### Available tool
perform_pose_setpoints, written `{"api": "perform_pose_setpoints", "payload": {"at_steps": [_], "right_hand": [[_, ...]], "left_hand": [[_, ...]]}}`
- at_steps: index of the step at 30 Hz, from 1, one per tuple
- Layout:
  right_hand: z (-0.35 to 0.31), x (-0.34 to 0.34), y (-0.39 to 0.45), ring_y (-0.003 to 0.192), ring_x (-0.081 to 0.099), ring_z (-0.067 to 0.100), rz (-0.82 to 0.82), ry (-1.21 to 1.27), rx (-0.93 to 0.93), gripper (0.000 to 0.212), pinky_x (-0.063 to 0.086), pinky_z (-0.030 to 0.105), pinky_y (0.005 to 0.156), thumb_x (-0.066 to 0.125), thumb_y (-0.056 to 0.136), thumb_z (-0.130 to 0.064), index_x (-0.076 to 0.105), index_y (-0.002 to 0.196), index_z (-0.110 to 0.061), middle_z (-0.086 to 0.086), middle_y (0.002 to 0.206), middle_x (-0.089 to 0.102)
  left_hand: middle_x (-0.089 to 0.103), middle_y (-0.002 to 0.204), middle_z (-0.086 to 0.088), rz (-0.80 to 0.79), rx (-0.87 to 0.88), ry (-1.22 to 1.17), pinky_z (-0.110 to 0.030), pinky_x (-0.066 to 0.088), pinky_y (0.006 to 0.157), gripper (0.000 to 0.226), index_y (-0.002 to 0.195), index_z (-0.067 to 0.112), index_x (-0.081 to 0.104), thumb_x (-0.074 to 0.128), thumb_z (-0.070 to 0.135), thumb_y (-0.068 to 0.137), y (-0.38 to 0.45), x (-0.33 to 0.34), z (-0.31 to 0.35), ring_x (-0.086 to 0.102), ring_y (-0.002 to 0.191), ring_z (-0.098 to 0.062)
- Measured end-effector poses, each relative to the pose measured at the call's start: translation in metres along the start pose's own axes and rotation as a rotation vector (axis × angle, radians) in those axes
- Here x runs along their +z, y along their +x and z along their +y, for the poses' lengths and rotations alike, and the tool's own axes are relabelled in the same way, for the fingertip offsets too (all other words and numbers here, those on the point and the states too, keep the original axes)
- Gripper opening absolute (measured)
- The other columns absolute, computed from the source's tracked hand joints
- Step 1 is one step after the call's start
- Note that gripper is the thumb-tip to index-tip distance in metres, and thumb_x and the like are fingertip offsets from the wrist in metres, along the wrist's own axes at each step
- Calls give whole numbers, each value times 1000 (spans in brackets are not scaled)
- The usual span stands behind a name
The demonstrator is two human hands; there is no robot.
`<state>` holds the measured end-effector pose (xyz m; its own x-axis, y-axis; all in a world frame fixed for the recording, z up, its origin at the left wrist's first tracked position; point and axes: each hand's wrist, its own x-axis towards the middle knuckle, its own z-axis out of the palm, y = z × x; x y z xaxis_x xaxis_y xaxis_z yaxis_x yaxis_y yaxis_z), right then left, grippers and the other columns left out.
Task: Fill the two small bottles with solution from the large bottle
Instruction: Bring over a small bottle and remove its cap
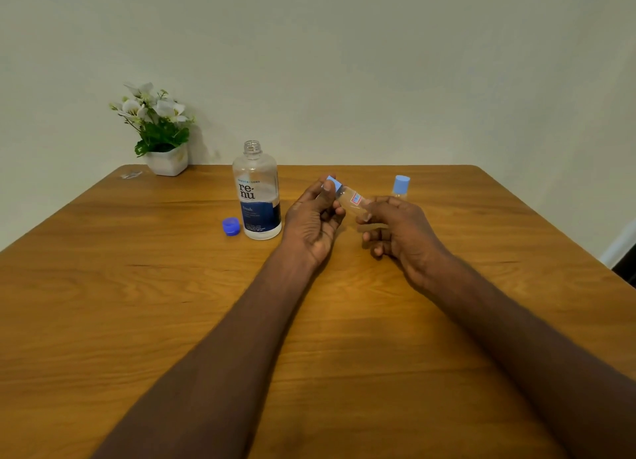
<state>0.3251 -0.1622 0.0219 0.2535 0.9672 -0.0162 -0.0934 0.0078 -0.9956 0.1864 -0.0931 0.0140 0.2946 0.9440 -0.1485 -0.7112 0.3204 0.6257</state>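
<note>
The large clear bottle with a dark blue label stands uncapped on the wooden table; its blue cap lies just to its left. A small clear bottle with a red-and-blue sticker is held tilted between both hands above the table. My left hand grips its light blue cap with thumb and fingers. My right hand holds the bottle's body. A second small bottle with a light blue cap stands upright behind my right hand, its lower part hidden.
A white pot of white flowers sits at the table's far left corner against the wall. A small clear scrap lies beside it. The table's right edge falls off toward a dark gap at the far right.
</note>
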Motion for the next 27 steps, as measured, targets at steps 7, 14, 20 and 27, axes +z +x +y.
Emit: {"api": "perform_pose_setpoints", "payload": {"at_steps": [7, 14, 20, 27], "right_hand": [[2, -2, 1, 60, 58, 13, 2, -2, 2, 24, 41, 24, 46, 67, 101, -23, 65, 121, -11, 12, 91, 71], [-2, -3, -1, 66, 65, 17, -89, 10, 18, 31, 43, 26, 48, 67, 100, -31, 62, 124, -12, 16, 106, 75], [1, -4, 2, 63, 58, 14, -22, -4, -15, 26, 40, 26, 47, 69, 97, -17, 63, 123, -12, 14, 97, 70], [-2, -1, 0, 62, 61, 16, -68, -2, 18, 35, 41, 26, 47, 55, 106, -40, 64, 120, -10, 12, 94, 74]], "left_hand": [[70, 106, -17, -23, -5, -12, -19, 58, 61, 18, 113, 10, 72, 67, 6, 97, -1, 0, 1, 55, 71, -11], [69, 113, -20, -16, -18, -37, -19, 59, 61, 18, 113, 10, 73, 67, 6, 97, 0, 0, 2, 55, 72, -12], [71, 108, -18, -30, -20, -8, -19, 59, 63, 19, 115, 10, 73, 68, 6, 96, -1, 0, 1, 56, 71, -11], [70, 116, -19, -32, -33, -14, -20, 58, 64, 28, 123, 9, 72, 69, 7, 96, 3, -3, 2, 56, 75, -12]]}}
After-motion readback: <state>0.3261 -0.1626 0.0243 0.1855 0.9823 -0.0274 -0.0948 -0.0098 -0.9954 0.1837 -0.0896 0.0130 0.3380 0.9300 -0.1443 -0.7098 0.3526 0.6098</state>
